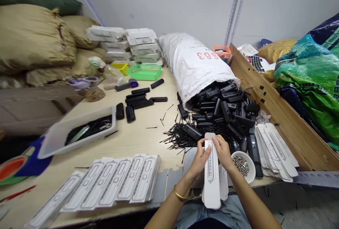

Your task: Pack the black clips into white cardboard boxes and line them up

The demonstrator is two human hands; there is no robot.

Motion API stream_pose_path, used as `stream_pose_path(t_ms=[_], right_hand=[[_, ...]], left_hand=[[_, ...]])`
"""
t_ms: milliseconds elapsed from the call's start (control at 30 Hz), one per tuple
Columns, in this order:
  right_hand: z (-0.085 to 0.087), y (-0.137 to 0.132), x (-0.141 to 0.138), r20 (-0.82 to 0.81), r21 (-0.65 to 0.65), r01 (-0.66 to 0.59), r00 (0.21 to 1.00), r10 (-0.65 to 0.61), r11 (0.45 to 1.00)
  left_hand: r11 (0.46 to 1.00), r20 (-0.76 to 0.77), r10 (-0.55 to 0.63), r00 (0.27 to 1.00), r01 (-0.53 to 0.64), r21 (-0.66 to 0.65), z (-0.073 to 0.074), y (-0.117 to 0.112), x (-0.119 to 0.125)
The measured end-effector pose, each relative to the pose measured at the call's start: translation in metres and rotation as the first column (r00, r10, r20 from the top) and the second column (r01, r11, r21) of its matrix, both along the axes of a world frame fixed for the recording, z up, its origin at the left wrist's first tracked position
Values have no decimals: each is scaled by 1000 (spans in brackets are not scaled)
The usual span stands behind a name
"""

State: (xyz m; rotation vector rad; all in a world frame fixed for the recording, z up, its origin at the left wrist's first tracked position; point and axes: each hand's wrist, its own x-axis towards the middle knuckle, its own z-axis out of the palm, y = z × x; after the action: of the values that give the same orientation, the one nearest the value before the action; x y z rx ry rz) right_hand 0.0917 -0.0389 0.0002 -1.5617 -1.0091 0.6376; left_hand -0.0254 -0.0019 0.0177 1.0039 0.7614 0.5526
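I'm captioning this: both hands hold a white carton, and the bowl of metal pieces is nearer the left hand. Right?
Wrong side: the head view shows the bowl nearer the right hand, not the left hand. Both hold the carton.

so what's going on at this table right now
A person's left hand and right hand both hold a white printed carton at the near edge of the table. Beyond it, black plastic cases spill from a white printed sack, beside a heap of thin black pins. A white bowl of small metal parts sits to the right. More printed cartons lie in a row on the left.
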Motion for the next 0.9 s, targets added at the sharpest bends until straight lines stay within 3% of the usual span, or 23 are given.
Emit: stream_pose_path(t_ms=[167, 267, 400, 567, 667, 733, 800, 867, 900], right_hand=[[6, 4, -4, -249, 79, -54, 966, 72, 995], [5, 9, -3, -352, 60, -82, 931, 98, 995], [0, 15, 3, -357, 3, -86, 931, 82, 996], [-6, 5, -2, -340, 10, -108, 935, 105, 994], [-12, -4, -6, -298, 13, -127, 946, 125, 992], [-18, -4, -6, -284, -21, -75, 956, 66, 997], [-25, 4, -7, -274, -72, 42, 960, -61, 996], [-31, 17, -11, -215, -118, 118, 966, -142, 986], [-33, 26, -16, -158, -131, 111, 979, -131, 985]], left_hand=[[997, -98, 48, 994, -54, -57, 4, 3, -1], [998, -91, 28, 995, -22, 65, 7, 2, -6], [980, -100, -15, 995, 34, 194, 5, 1, -10], [988, -112, -52, 992, 68, 140, 4, 8, -10], [995, -201, 3, 980, 18, 102, 1, 12, -16], [989, -230, 8, 973, 27, 145, -3, 14, -25], [939, -199, -58, 978, 121, 322, -9, 14, -35], [791, -174, -86, 981, 173, 586, -15, 13, -45], [700, -162, -41, 986, 144, 700, -18, 13, -48]])
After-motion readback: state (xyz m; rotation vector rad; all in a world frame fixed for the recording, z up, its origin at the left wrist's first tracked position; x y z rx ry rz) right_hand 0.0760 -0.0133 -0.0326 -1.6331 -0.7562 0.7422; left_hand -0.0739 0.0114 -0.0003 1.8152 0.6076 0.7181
